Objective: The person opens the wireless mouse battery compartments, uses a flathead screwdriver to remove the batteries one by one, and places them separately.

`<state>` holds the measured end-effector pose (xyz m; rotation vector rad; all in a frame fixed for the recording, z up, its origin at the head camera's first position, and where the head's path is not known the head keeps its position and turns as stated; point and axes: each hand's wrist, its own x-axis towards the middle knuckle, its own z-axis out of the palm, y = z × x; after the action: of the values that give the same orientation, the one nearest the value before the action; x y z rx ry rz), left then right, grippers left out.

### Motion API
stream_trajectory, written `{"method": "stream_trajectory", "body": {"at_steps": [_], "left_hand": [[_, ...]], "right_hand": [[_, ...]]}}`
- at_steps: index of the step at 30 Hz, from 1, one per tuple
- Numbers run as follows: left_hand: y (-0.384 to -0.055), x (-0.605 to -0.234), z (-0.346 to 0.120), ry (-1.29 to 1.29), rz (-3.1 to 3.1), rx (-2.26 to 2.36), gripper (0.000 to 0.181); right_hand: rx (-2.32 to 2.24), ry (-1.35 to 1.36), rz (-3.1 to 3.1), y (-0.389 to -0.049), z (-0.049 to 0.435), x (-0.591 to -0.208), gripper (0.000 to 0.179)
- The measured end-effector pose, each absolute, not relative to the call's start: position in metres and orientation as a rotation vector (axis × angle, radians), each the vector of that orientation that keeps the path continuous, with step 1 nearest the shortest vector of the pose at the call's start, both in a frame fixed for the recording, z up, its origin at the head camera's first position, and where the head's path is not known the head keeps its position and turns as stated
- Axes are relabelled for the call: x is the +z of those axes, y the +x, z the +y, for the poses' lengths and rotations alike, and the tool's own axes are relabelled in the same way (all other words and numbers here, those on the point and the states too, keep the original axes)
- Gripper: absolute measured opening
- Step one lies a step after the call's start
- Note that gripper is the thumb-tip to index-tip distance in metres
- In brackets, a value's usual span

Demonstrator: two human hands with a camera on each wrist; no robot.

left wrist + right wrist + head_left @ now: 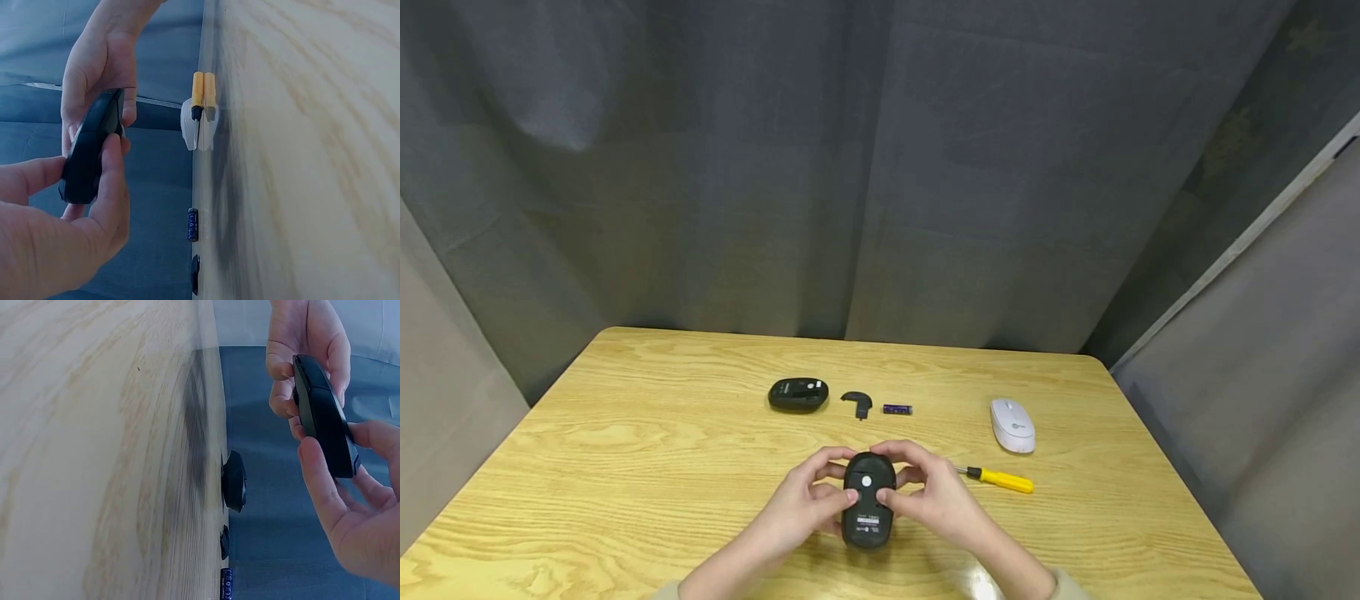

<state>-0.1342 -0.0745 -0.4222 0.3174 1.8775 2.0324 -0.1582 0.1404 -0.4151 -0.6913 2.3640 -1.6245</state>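
Black mouse [869, 504] held bottom up, long axis near to far

From my head view, the black mouse is over the near part of the counter [625, 467], its underside facing me. Its long axis runs almost straight away from me, with the label [868, 521] toward the near end and a white dot [867, 481] toward the far end. Both wrist views show it raised off the counter and slightly tilted. I have 2 grips on it: the left hand [808, 497] and the right hand [931, 493] are each closed to its width, thumbs on the underside, other fingers curled along the sides. Beyond them I see another dark mouse [798, 395], a small black cover [859, 403] and 1 battery [897, 409] in a row. To the right are a white mouse [1012, 425] and a yellow screwdriver [1006, 481].
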Motion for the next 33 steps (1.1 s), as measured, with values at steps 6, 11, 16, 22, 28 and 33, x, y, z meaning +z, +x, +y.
{"method": "stream_trajectory", "body": {"at_steps": [6, 11, 16, 22, 28, 33], "left_hand": [[-0.134, -0.42, -0.076, 0.303, 1.893, 2.022, 0.053], [-0.134, -0.42, -0.077, 0.295, 1.887, 2.014, 0.054], [-0.133, -0.421, -0.079, 0.307, 1.866, 2.022, 0.052], [-0.131, -0.424, -0.082, 0.337, 1.87, 2.016, 0.052], [-0.13, -0.427, -0.087, 0.316, 1.877, 2.002, 0.052], [-0.131, -0.429, -0.097, 0.275, 1.902, 1.997, 0.052]], "right_hand": [[-1.646, -0.691, 2.373, -0.16, 0.139, -0.413, 0.044], [-1.681, -0.67, 2.434, -0.164, 0.138, -0.413, 0.046], [-1.695, -0.67, 2.484, -0.168, 0.139, -0.409, 0.047], [-1.755, -0.598, 2.42, -0.175, 0.138, -0.403, 0.046], [-1.768, -0.536, 2.449, -0.177, 0.131, -0.386, 0.043], [-1.756, -0.46, 2.516, -0.194, 0.129, -0.404, 0.041]]}}
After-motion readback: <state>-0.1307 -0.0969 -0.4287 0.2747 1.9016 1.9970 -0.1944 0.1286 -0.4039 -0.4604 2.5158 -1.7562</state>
